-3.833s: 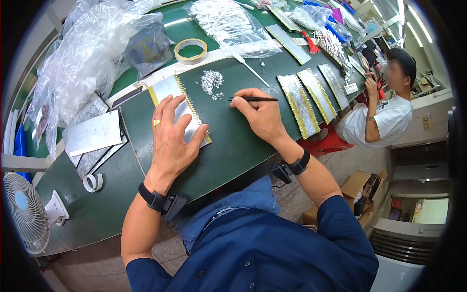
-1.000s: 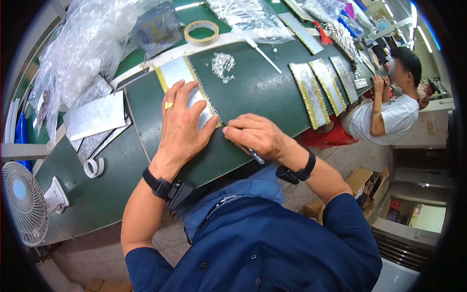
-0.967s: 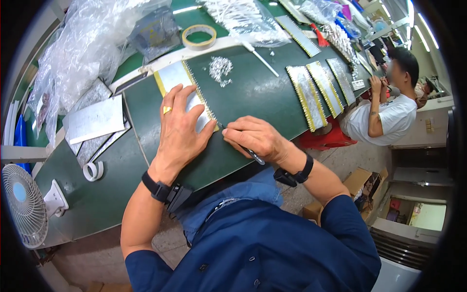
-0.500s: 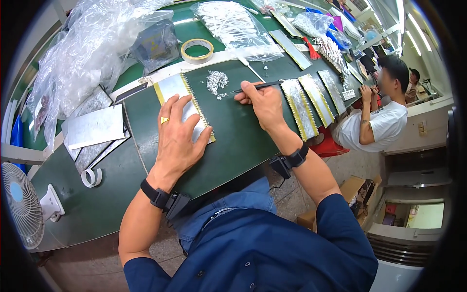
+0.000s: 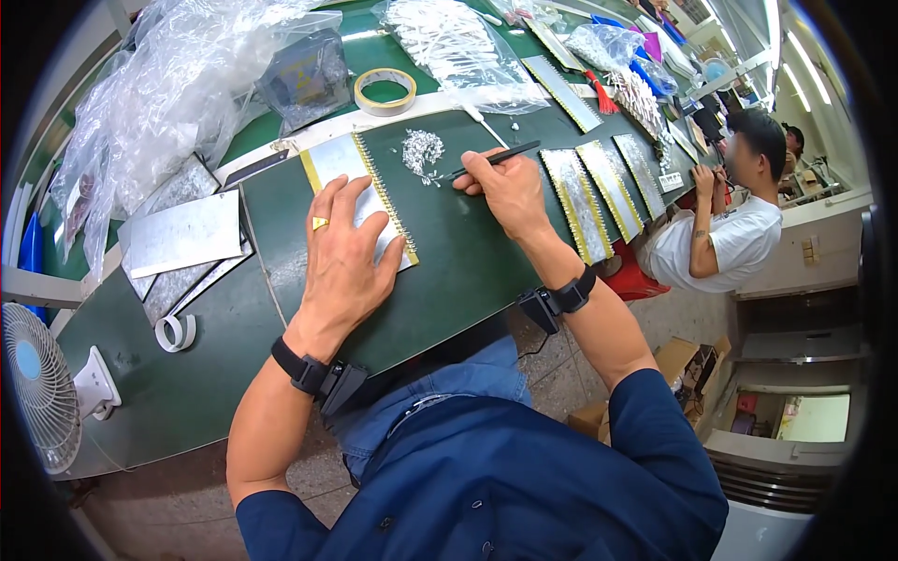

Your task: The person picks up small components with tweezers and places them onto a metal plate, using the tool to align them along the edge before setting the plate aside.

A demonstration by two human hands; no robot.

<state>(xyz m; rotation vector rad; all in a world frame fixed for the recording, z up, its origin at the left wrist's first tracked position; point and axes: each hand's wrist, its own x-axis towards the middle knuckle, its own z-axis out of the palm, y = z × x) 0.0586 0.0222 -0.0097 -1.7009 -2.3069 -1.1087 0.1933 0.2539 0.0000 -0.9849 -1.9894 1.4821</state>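
Observation:
My left hand (image 5: 346, 252) lies with its fingers spread on a silvery metal plate (image 5: 332, 161). Yellow tape lines that plate's long sides, and a row of small metal pieces runs down its right edge. Black tweezers (image 5: 517, 150) are pinched in my right hand (image 5: 510, 194). Their tips point at the lower edge of a loose pile of tiny shiny pieces (image 5: 422, 150) on the green tabletop. Whether the tips grip a piece is too small to tell.
Right of my right hand lie taped metal strips (image 5: 575, 201). Stacked plates (image 5: 187, 234) and a fan (image 5: 39, 383) are at the left. A tape roll (image 5: 384, 105), cotton swabs (image 5: 435, 42) and plastic bags (image 5: 178, 103) lie beyond. A person (image 5: 720, 220) sits at the right.
The tweezers now tilt more steeply, their tips slightly closer to the pile of tiny pieces. My left hand stays on the plate. The whole view has shifted slightly.

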